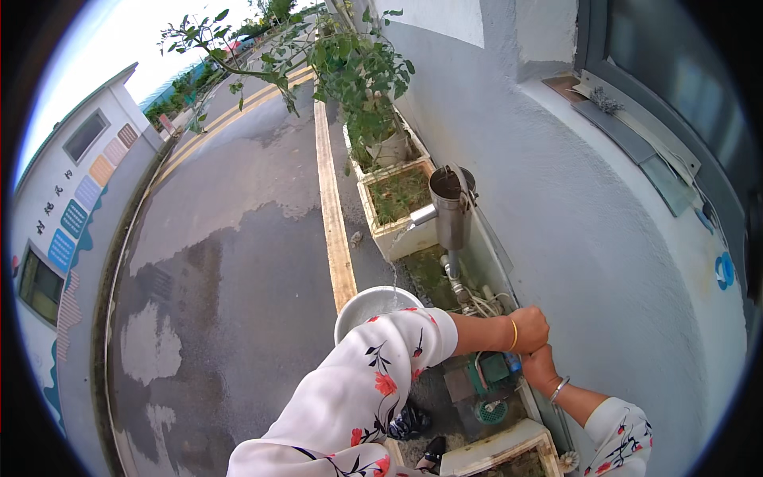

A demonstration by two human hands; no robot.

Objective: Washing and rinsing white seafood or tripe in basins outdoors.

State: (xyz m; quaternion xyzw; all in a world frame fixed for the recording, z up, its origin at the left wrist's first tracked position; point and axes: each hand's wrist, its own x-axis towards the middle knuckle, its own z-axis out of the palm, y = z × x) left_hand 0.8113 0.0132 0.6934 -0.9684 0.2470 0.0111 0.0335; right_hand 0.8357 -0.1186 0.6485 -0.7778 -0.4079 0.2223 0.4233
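A metal hand water pump (451,214) stands beside the grey wall, with its lever handle (486,229) running from the top towards me. My left hand (530,330), a yellow band at its wrist, is a fist at the near end of this handle. Just below it my right hand (539,371), with a silver bangle, is closed too, touching the left. The fists hide the part of the handle they grip. From the spout (423,216) a thin stream of water (394,277) falls into a round, pale metal basin (351,313). My left sleeve covers the basin's near side.
Foam planter boxes (408,241) with grass and leafy plants (360,83) line the wall beyond the pump. A green electric pump (493,372) and pipes sit below my arms. A wooden plank (334,226) borders the wet pavement (262,286). A window ledge (632,179) juts out at right.
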